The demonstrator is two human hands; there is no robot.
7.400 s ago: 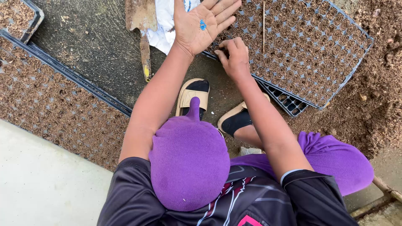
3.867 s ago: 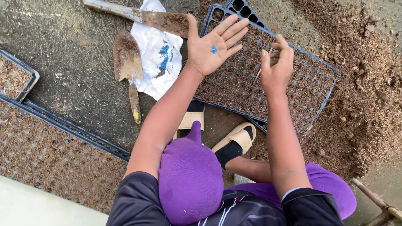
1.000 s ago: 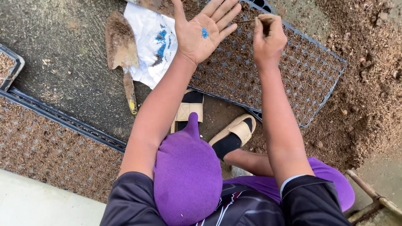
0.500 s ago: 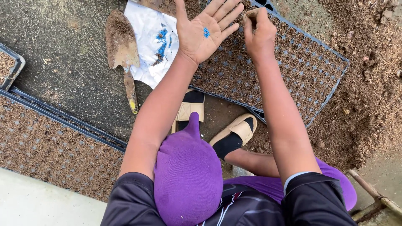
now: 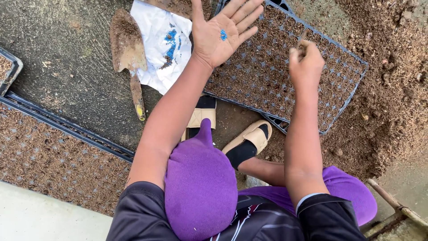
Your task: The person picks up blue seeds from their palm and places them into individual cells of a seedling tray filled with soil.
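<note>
L hand (image 5: 221, 35) is held palm-up at about 12 o'clock of the view, fingers spread and flat, w/ a small clump of blue seeds (image 5: 223, 35) resting on the palm; the hand hovers over the near-left corner of the black seedling tray (image 5: 339, 102). R hand (image 5: 306, 62) sits at about 1 o'clock, above the tray's middle cells, fingertips bunched together around a thin stick (image 5: 302, 39) that pokes up past the knuckles; can't tell if a seed is in the pinch, hand is motion-blurred. Tray cells are filled w/ brown soil. White paper (image 5: 156, 49) w/ more blue seeds spilled on it lies at 11 o'clock, just beside L wrist, on the dark ground. A soil-caked trowel (image 5: 128, 49) lies touching the paper's left edge, handle pointing toward 6 o'clock. Larger filled tray (image 5: 53, 165) runs across 8–9 o'clock, well apart from both hands. Loose soil pile (image 5: 392, 89) at 2–3 o'clock, touching the tray's far-right edge. Tan sandals (image 5: 249, 138) near centre, just under the tray's near edge.
</note>
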